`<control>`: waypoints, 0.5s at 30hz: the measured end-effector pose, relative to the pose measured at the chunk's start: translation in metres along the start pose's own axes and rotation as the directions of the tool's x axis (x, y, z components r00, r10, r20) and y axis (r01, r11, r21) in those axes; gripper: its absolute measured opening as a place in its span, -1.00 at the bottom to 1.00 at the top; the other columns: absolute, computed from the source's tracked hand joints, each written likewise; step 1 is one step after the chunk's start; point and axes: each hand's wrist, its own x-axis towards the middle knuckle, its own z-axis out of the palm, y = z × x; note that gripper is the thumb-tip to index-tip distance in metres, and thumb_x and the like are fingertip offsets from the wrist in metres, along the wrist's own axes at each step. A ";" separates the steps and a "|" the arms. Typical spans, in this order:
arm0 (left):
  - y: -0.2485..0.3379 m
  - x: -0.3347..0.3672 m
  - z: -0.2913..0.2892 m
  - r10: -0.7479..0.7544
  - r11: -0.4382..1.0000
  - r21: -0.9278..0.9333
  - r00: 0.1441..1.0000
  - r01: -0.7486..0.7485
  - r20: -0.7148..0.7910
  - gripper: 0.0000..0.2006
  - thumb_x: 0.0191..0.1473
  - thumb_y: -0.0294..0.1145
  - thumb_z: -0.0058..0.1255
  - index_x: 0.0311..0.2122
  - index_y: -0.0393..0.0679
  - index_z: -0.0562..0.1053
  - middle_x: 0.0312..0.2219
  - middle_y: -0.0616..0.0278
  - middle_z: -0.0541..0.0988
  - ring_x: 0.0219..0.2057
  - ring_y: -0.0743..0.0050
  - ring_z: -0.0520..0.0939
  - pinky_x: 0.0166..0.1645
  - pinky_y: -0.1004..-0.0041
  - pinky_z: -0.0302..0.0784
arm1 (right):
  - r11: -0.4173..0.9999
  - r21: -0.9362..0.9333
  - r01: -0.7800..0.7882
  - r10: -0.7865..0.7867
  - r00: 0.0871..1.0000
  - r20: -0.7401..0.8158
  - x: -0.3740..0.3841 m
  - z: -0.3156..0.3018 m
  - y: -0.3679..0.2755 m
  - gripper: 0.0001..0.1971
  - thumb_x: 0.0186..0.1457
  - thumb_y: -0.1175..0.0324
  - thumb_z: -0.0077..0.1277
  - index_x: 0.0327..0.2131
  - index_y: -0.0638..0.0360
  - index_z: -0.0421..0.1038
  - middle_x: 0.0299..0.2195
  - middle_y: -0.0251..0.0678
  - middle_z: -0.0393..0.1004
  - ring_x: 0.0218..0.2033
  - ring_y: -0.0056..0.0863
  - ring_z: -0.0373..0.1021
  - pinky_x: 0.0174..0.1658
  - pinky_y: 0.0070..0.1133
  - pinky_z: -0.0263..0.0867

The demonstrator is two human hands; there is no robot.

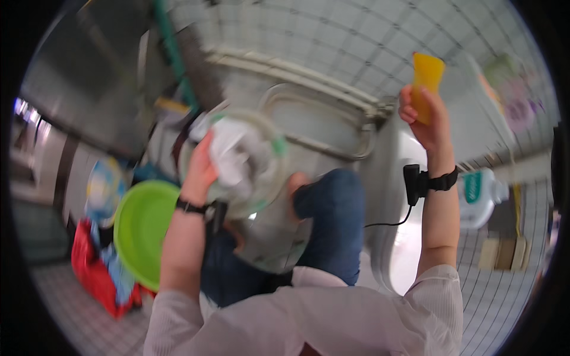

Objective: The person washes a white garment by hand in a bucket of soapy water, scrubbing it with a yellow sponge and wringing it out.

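My left hand (203, 166) is closed on a bunched white cloth (233, 145). The cloth hangs over a pale round basin (270, 121) that stands on the floor in front of my feet. Away to the right, my right hand (428, 121) is raised, fingers wrapped round a yellow, flat, tapered thing (428, 74), wider at its upper end. Whether it is a soap bar or a tube I cannot tell. Motion blurs both hands somewhat.
A bright green basin (142, 231) stands left of my left forearm, beside red and blue cloth (98, 267). A rectangular tray-like basin (317, 118) lies beyond the pale one. To my right are a white appliance-like body (389, 196) and a white jug (478, 199).
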 end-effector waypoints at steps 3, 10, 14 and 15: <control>0.002 -0.009 0.010 0.101 0.995 -0.017 0.995 -0.101 -0.016 -0.59 0.09 -0.11 -0.26 -0.06 -0.19 0.28 -0.16 0.19 0.44 -0.16 0.26 0.47 -0.07 0.26 0.36 | 0.696 -0.716 0.050 -0.097 0.995 -0.024 0.022 0.084 0.084 -0.42 -0.08 0.50 -0.16 0.09 -0.08 0.05 -0.53 -0.30 0.28 -0.57 -0.48 0.24 -0.46 -0.60 0.21; -0.004 -0.041 0.000 0.103 0.992 -0.057 0.989 -0.110 -0.107 -0.57 0.11 -0.07 -0.32 -0.06 -0.21 0.27 -0.16 0.18 0.43 -0.18 0.30 0.48 -0.13 0.34 0.40 | 0.121 -0.928 0.353 0.024 0.933 0.359 0.011 0.191 0.215 -0.24 -0.23 0.58 -0.16 0.11 -0.33 -0.03 -0.47 -0.09 0.33 -0.46 -0.11 0.34 -0.36 -0.38 0.30; -0.014 -0.029 -0.007 0.131 0.991 0.053 0.978 -0.124 -0.163 -0.56 0.12 -0.06 -0.33 -0.08 -0.21 0.29 -0.18 0.19 0.44 -0.20 0.34 0.48 -0.13 0.38 0.39 | 0.068 -0.978 0.196 0.058 0.978 0.200 0.024 0.188 0.225 -0.24 -0.23 0.55 -0.16 0.11 -0.36 -0.03 -0.55 -0.14 0.33 -0.51 -0.14 0.34 -0.42 -0.38 0.30; -0.016 -0.026 -0.010 0.142 0.990 0.053 0.969 -0.134 -0.202 -0.57 0.12 -0.06 -0.34 -0.09 -0.22 0.29 -0.18 0.19 0.44 -0.21 0.36 0.49 -0.14 0.40 0.39 | 0.059 -0.955 0.292 0.048 0.954 0.295 0.012 0.194 0.223 -0.25 -0.23 0.52 -0.15 0.11 -0.35 -0.02 -0.57 -0.15 0.33 -0.53 -0.15 0.34 -0.44 -0.38 0.29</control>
